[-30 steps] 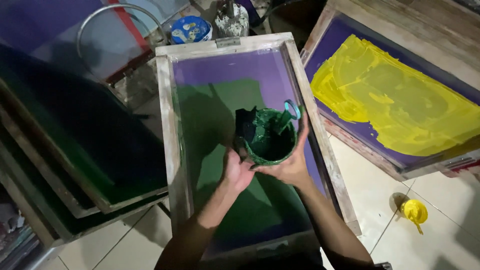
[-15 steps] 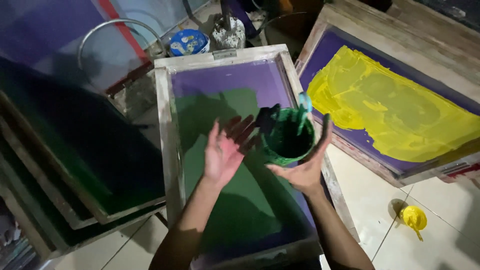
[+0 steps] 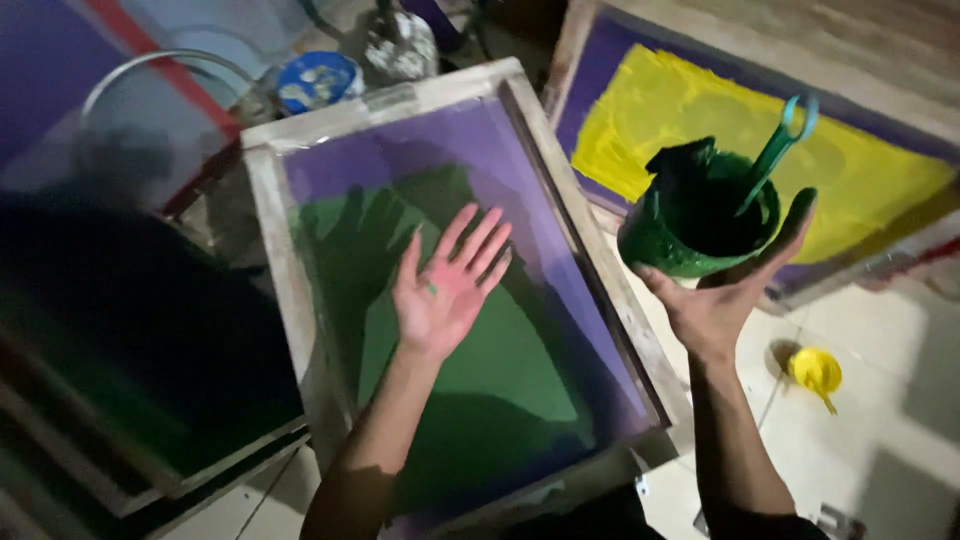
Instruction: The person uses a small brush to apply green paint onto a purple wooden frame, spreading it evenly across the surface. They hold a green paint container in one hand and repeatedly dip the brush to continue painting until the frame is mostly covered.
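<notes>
My left hand [image 3: 448,285] has come off the tub since a second ago — it now hovers palm-up over the green-inked mesh of the wooden-framed screen [image 3: 268,200], fingers [image 3: 478,240] spread wide and released, gripping nothing; the frame itself lies where it did, between the dark screens on the left and the yellow-coated screen [image 3: 700,110] on the right. The green paint tub [image 3: 700,215] has swung out past the frame's right edge — my right hand [image 3: 715,300] carries it alone from beneath, fingers cupped round its base, the teal stirrer [image 3: 775,150] standing in it; I judge the pour onto this screen is over.
</notes>
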